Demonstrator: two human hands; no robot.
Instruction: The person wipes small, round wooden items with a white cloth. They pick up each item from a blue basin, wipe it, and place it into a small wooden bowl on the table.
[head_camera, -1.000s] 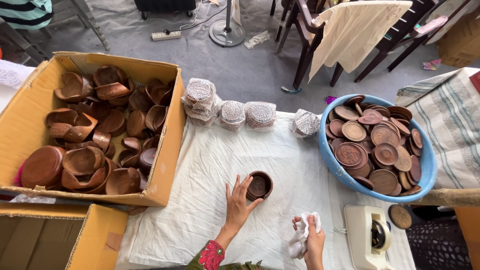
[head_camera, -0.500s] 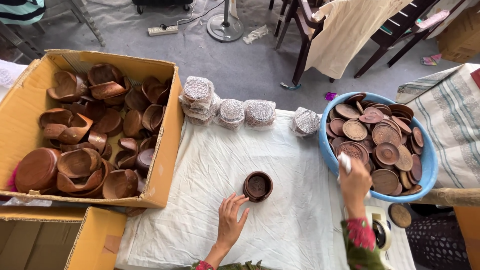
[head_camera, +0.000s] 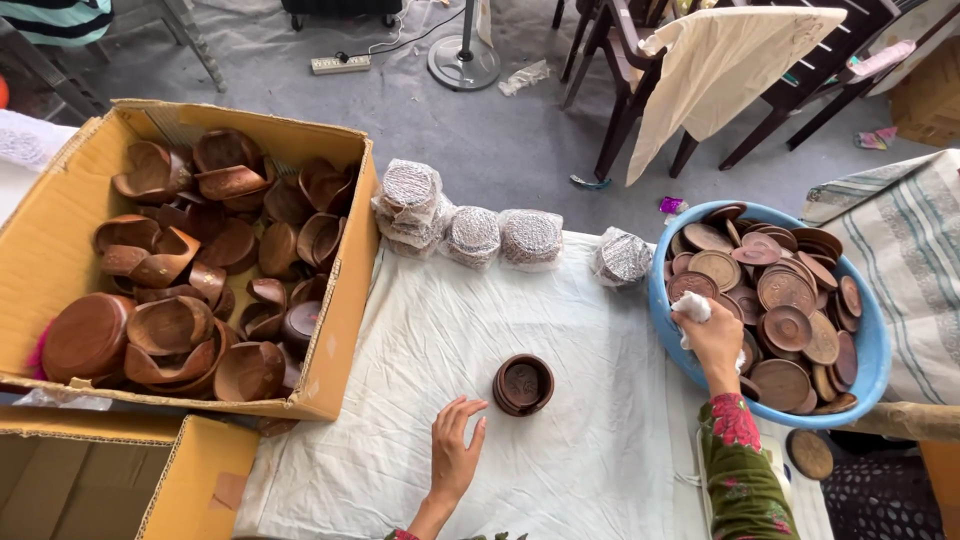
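My left hand (head_camera: 455, 452) rests flat on the white cloth (head_camera: 440, 330), fingers apart, just short of a small round brown wooden holder (head_camera: 523, 384) that stands in the middle of the table. My right hand (head_camera: 712, 335) reaches into the blue tub (head_camera: 866, 385) at the right and is closed on a crumpled white rag (head_camera: 692, 310). It hovers over the round brown wooden discs (head_camera: 790, 300) that fill the tub. Whether the fingers touch a disc I cannot tell.
A big cardboard box (head_camera: 345, 300) of brown wooden bowls stands at the left, a second box (head_camera: 190, 480) below it. Several wrapped stacks of discs (head_camera: 470, 232) line the table's far edge. Dark chairs (head_camera: 640, 70) with a draped cloth stand behind. One loose disc (head_camera: 809, 454) lies near the tub.
My right hand has carried the white rag from the table's near edge up into the blue tub. My left hand has let go of the wooden holder and drawn back toward me.
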